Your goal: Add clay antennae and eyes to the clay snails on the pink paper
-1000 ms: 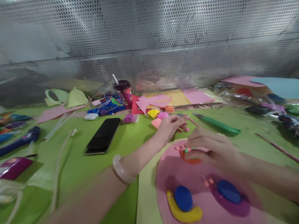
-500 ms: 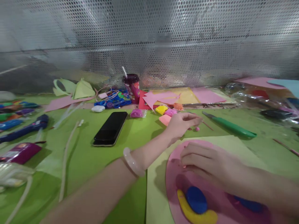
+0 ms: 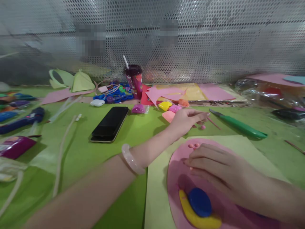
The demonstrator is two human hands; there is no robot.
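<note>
My left hand [image 3: 184, 121], with a pale bracelet [image 3: 131, 159] on its wrist, reaches over the green tabletop. Its fingers are drawn together beside small pink clay balls [image 3: 202, 127] and a thin stick [image 3: 213, 123]; whatever they pinch is too small to make out. Over a pink oval board [image 3: 173, 187] rests my right hand [image 3: 216, 163], fingers bent together and tips low on the surface. A speck of pink shows at those tips. Small pink clay dots [image 3: 193, 145] sit near the oval's top edge. Lower down are a blue clay disc [image 3: 200, 202] and a curved yellow clay strip [image 3: 190, 214].
Pale yellow paper [image 3: 156, 190] lies under the oval. Around it are a green-handled knife [image 3: 240, 124], a black phone [image 3: 111, 124], clay packets [image 3: 138, 109] and a white cable [image 3: 63, 152]. A lidded cup [image 3: 134, 81] stands before the perforated metal wall [image 3: 202, 47].
My view has tilted down slightly. The left fingertips have risen a little past the pink balls. My right hand has shifted slightly, and pink dots at the oval's top now show.
</note>
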